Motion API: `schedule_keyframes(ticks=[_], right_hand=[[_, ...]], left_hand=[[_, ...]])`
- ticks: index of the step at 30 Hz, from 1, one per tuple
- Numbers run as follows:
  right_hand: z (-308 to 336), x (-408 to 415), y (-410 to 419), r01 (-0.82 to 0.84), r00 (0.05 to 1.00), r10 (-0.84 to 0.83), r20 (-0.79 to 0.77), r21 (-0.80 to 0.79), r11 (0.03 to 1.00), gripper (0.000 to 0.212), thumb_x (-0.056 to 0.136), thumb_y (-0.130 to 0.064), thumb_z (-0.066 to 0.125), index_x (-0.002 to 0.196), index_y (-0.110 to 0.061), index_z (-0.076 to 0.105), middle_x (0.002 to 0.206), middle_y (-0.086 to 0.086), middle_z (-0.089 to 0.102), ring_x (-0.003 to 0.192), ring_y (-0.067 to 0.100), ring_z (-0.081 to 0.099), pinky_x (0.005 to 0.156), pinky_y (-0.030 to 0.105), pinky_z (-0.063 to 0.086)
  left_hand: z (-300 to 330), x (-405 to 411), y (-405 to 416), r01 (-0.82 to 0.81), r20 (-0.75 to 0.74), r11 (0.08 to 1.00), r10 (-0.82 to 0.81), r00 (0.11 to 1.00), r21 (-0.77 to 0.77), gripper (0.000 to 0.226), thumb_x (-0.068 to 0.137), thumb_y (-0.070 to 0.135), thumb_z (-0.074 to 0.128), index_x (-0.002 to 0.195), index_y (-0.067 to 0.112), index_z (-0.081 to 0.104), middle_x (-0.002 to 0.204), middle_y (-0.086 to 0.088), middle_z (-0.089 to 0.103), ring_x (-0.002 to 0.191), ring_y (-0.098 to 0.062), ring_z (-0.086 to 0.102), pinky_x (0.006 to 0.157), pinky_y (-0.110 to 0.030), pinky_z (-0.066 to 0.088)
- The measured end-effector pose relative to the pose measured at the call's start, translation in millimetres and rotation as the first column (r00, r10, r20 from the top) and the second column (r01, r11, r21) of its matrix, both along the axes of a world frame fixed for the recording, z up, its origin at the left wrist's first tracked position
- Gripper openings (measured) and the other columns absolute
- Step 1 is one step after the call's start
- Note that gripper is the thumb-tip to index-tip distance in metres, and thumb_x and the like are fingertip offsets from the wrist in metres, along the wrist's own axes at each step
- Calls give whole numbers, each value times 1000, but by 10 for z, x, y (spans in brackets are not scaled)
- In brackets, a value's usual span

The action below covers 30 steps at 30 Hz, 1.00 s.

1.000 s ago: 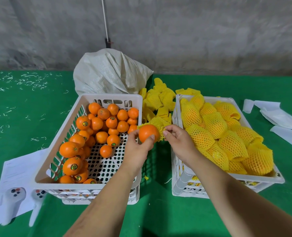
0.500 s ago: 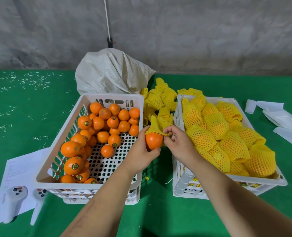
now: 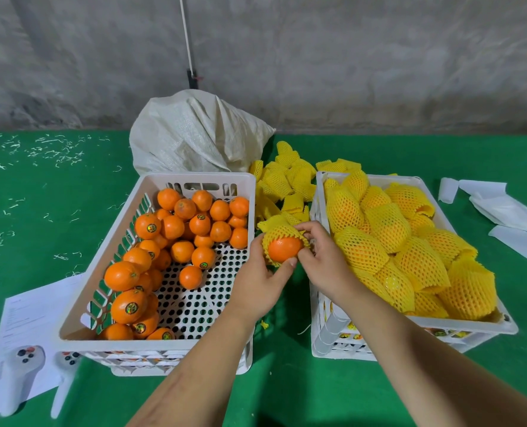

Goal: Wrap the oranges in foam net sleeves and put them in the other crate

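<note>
Green table [image 3: 55, 211] — two crates [image 3: 194, 181], sack [image 3: 194, 137], papers [image 3: 502, 211].

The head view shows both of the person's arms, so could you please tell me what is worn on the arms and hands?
Nothing is worn that shows. The left hand and the right hand are bare, with no gloves, rings or watch in view. Both forearms are uncovered right down to the bottom edge of the picture, with no sleeve showing.

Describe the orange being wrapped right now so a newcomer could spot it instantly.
Find the two white crates: left crate with bare oranges, right crate with netted ones. Over the gap between them, the left hand and right hand hold one orange. It alone is half covered, its yellow foam sleeve capping only the top.
</note>
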State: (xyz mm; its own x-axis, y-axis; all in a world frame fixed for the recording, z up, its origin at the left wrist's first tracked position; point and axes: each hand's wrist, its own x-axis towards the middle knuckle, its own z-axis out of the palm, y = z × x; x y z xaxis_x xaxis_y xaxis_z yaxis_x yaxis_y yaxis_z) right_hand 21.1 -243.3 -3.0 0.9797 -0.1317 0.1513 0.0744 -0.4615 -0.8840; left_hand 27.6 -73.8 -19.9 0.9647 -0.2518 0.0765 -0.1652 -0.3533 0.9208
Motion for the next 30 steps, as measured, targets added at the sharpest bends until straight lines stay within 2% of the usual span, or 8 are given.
schedule_keyframes(ticks=[3, 7, 12, 16, 21, 24, 27, 30], right_hand=[[4, -24, -6, 66, 997, -69, 27, 97, 993, 29, 90, -11, 53, 112, -28, 62, 110, 2, 63, 101, 21, 62, 89, 51, 55], [35, -84, 8, 64, 998, -66, 11, 126, 990, 18, 81, -29, 54, 94, -39, 60, 76, 11, 62, 74, 40, 61, 67, 61, 50], [31, -30, 74, -1, 993, 4, -115, 28, 1000, 48, 69, -47, 65, 112, -49, 45, 102, -13, 54, 93, 10, 60, 83, 44, 56], [22, -16, 40, 17, 995, -19, -101, -22, 1000, 35, 80, -39, 57, 114, -41, 52, 109, -13, 58, 102, 9, 60, 89, 46, 56], [32, -82, 17, 90, 995, -83, -55, 142, 986, 15, 79, -34, 60, 94, -32, 59, 78, 0, 63, 74, 25, 62, 70, 51, 53], [36, -98, 23, 49, 998, -42, -50, 162, 986, 22, 72, -42, 60, 90, -30, 55, 62, -16, 53, 60, 10, 49, 58, 38, 42], [57, -82, 60, 22, 999, -17, -52, 93, 995, 33, 66, -44, 59, 96, -33, 49, 74, -21, 54, 62, -1, 48, 56, 17, 38], [54, -63, 67, 24, 993, -27, -113, -24, 999, 51, 76, -36, 57, 124, -43, 43, 100, -15, 54, 86, -4, 57, 67, 23, 47]], left_hand=[[-23, 22, -8, -43, 84, 999, 41, 996, 29, 72, 91, 51, 78, 149, 24, 45, 132, 6, 57, 101, 9, 57, 90, -28, 55], [-34, 40, -15, -87, 28, 995, 89, 996, -54, 66, 90, 43, 82, 142, 24, 46, 125, 6, 62, 105, -12, 66, 84, -28, 54], [-47, 32, -2, -125, 8, 973, 129, 992, -192, 66, 87, 34, 86, 139, 20, 47, 131, -2, 60, 112, -19, 67, 94, -44, 59], [-70, 3, 16, -131, -9, 968, 132, 991, -216, 69, 81, 33, 92, 135, 25, 49, 130, 0, 61, 111, -17, 67, 90, -45, 61], [-24, 31, -8, -160, 17, 975, 165, 986, -151, 64, 79, 40, 92, 126, 29, 51, 119, 7, 66, 96, -10, 67, 78, -29, 57], [-6, 38, -27, -168, 27, 973, 174, 984, -155, 59, 81, 38, 92, 123, 31, 51, 116, 8, 66, 94, -7, 65, 74, -18, 51], [-56, 11, -17, -150, 72, 975, 163, 984, -162, 61, 83, 35, 91, 127, 29, 49, 125, 6, 58, 107, -7, 63, 83, -19, 54], [-132, 1, 3, -113, 139, 986, 130, 982, -123, 68, 84, 30, 90, 133, 32, 43, 131, 4, 47, 116, -7, 57, 86, -10, 50]])
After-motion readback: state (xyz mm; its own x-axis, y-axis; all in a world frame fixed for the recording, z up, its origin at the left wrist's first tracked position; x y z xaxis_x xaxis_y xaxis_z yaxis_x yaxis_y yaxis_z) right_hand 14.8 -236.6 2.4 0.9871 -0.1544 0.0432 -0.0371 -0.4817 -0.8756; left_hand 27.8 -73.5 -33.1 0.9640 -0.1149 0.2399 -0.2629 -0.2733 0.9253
